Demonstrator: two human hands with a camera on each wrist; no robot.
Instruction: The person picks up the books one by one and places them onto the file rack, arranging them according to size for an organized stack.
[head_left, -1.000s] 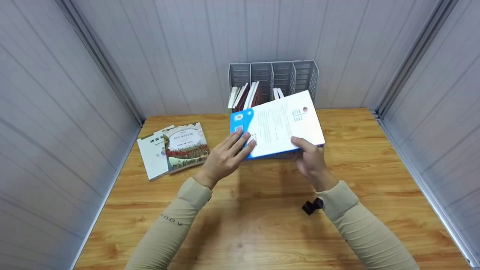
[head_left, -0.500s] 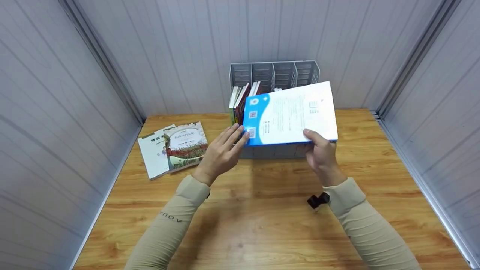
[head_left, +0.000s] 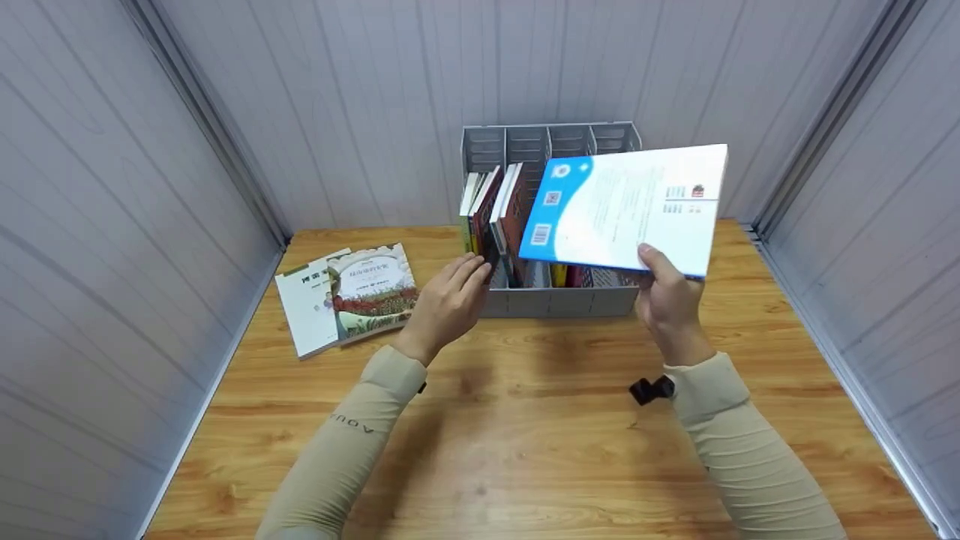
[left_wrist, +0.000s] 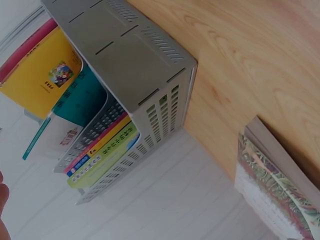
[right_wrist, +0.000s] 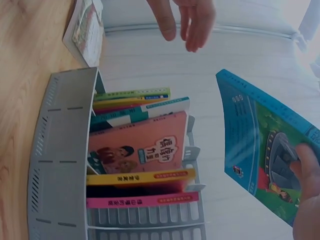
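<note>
The blue-and-white book has risen rightward in the right hand.

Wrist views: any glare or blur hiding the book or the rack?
Right wrist: strong backlight washes out the wall, yet the blue book and rack read clearly. Left wrist: bright too, rack sharp. Head: even light, wide-angle bending at the edges.

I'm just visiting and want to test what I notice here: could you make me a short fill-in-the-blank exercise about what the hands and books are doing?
1. The blue and white book is held by the ____ hand.
2. The left hand is open and holds ____.
3. The grey rack stands on a ____ table.
4. Two books lie flat to the ____ of the rack.

Missing words: right; nothing; wooden; left
</note>
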